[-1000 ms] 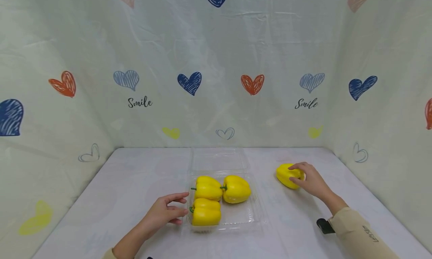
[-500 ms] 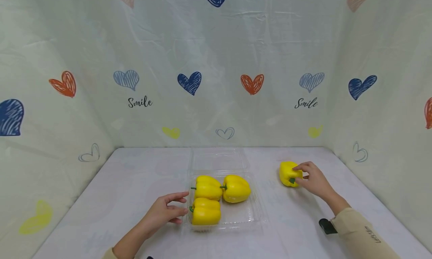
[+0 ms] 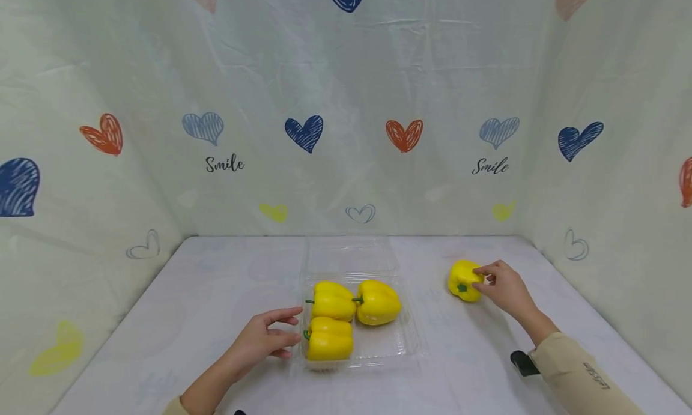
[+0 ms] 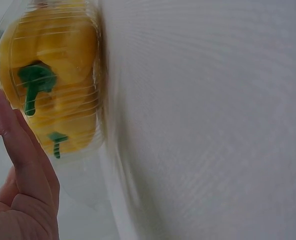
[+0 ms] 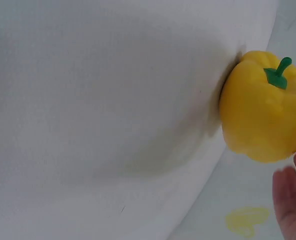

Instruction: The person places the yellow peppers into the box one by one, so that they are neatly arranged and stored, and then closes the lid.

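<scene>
Three yellow peppers sit in the clear plastic box, stems to your left, and the fourth, the loose pepper, is out on the worktop, well to the right of it, green stem turned towards you. The lid lies folded back on the far side, so the box stands open, with room at its near right corner. Here's your right hand, right at the loose pepper's side: fingers loosely bent, thumb and forefinger apart at its right edge, nothing wrapped round it; how firmly they touch, I can't tell. Over on the other flank, your left hand is relaxed, its fingers reaching out at the box's left wall, gripping nothing; contact there is hard to call. So the step in hand looks like settling the last pepper for a pickup, the packing three-quarters done. The next move, I'd say, calls for your right thumb and fingers to go round the sides of that smooth body, lift it above the rim and bring it across to that gap, stem turned left to match the others. Watch for it rolling if you only nudge one side!
</scene>
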The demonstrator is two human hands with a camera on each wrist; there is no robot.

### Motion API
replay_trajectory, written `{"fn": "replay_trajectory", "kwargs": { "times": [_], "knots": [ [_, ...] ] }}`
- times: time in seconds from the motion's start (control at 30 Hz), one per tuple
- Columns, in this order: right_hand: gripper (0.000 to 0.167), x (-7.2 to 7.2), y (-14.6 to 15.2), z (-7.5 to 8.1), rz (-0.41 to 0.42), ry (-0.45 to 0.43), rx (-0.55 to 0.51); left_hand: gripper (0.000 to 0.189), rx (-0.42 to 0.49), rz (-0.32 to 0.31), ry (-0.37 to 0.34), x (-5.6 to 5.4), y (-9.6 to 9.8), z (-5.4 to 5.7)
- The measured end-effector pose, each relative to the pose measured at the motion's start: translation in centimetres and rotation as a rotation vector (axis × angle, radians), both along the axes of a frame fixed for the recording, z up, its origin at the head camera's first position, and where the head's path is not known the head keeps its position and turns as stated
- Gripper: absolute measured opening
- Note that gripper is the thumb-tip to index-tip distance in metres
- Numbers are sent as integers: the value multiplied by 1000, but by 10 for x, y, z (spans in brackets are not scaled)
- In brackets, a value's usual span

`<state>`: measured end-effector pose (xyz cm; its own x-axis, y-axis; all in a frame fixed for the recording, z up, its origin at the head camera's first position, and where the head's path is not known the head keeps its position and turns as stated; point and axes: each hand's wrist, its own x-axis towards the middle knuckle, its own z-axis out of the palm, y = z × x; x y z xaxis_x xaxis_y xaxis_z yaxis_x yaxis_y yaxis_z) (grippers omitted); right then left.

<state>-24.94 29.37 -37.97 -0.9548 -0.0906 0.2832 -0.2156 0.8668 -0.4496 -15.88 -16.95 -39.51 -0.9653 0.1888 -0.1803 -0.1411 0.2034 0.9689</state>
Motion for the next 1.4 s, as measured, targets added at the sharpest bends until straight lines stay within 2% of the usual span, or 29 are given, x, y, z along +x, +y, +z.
{"fn": "replay_trajectory", "kwargs": {
  "times": [0.1, 0.3, 0.57, 0.7, 0.83, 1.2, 1.4],
  "knots": [
    [32, -1, 0, 0, 9, -20, -11, 62, 6, -4, -1, -1, 0, 0],
    [42, -1, 0, -2, 26, -120, -29, 62, 8, -2, -1, 0, 0, -1],
    [36, -2, 5, -8, -19, -38, -30, 63, 3, -4, -5, -1, 1, -1],
    [40, -5, 7, -9, -26, -74, -48, 63, 4, -6, -4, -1, 2, -1],
    [44, -3, 6, -7, 4, -127, -56, 64, 4, -13, 1, -2, 1, -2],
    [44, 1, 4, -9, 36, -98, -54, 63, -12, -2, 0, -3, 2, -1],
    [44, 4, -1, -5, 55, -75, -64, 63, -14, 1, -1, -2, 1, -1]
  ]
}}
